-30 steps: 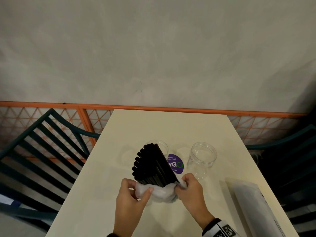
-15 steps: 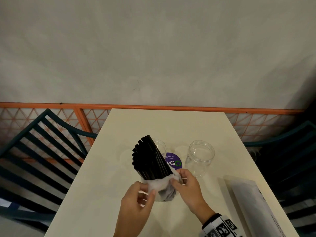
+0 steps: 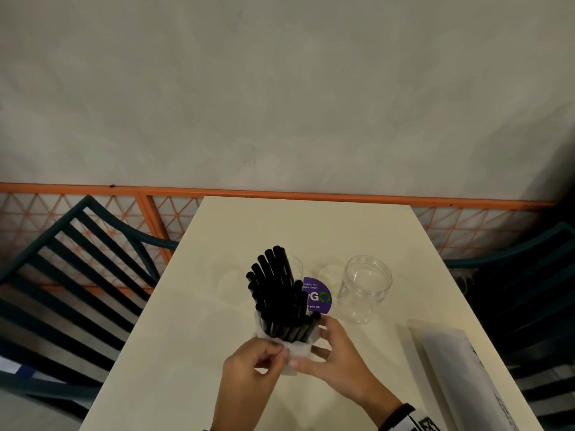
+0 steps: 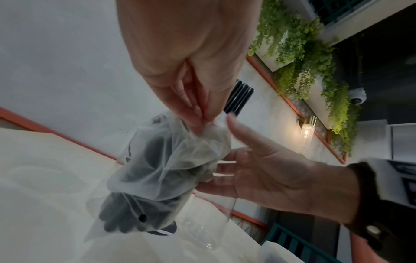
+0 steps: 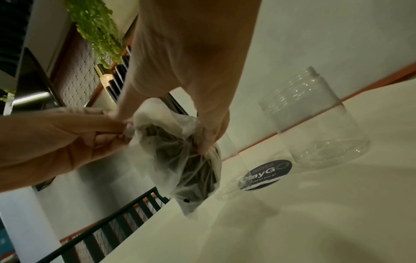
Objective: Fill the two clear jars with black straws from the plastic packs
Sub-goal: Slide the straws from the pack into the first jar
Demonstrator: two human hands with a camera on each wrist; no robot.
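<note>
A bundle of black straws (image 3: 278, 293) stands upright out of a crumpled clear plastic pack (image 3: 298, 349) above the cream table (image 3: 311, 231). My left hand (image 3: 281, 353) pinches the pack's film at its near side; the pinch also shows in the left wrist view (image 4: 202, 122). On the right side my right hand (image 3: 317, 340) grips the bunched film (image 5: 180, 151). One clear jar (image 3: 295, 269) is mostly hidden behind the straws. The other clear jar (image 3: 364, 287) stands empty to the right.
A purple round sticker (image 3: 319, 295) lies on the table between the jars. A second, unopened plastic pack (image 3: 460, 377) lies along the right edge. Dark slatted chairs (image 3: 77, 275) flank the table, and an orange rail (image 3: 311, 195) runs behind its far edge.
The film has been bunched lower around the straws, which now stand more upright and uneven. My left hand moved from the pack's left side to a pinch at its front.
</note>
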